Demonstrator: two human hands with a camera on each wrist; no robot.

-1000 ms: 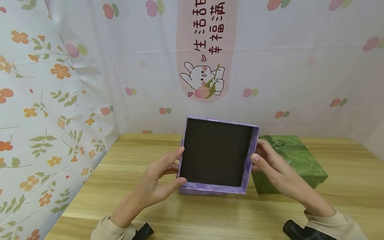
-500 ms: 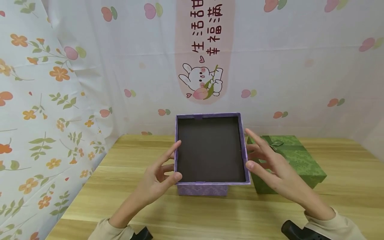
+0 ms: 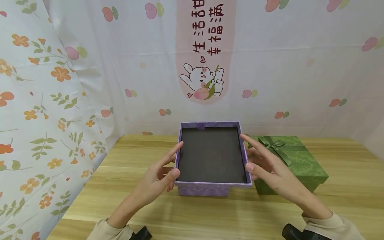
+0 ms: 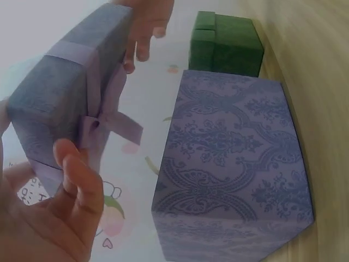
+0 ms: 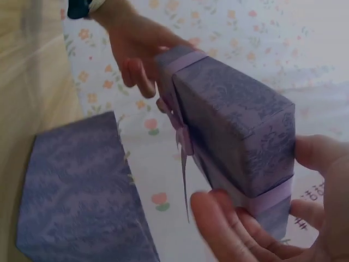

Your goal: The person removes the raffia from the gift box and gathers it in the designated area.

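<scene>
A purple patterned box lid point(image 3: 213, 155) is held up between both hands, its black inside facing the head camera. My left hand point(image 3: 157, 180) grips its left side and my right hand point(image 3: 274, 168) its right side, thumbs at the near rim. On the lid's underside hangs a lilac ribbon bow point(image 4: 98, 125), seen in the left wrist view. Below the lid, apart from it in both wrist views, the purple box point(image 4: 232, 158) stands on the table. From the head only a strip of that box's front shows.
To the right, behind my right hand, sits a green gift box point(image 3: 303, 160) with a green bow point(image 3: 273, 145) on its lid. The wooden table point(image 3: 132, 160) ends at a printed cloth point(image 3: 135, 66) hanging behind and at the left.
The lid has turned from slanted to nearly level sideways, then dropped slightly and tipped flatter. More of the purple box's front shows than a second ago. Both hands stay at the lid's sides.
</scene>
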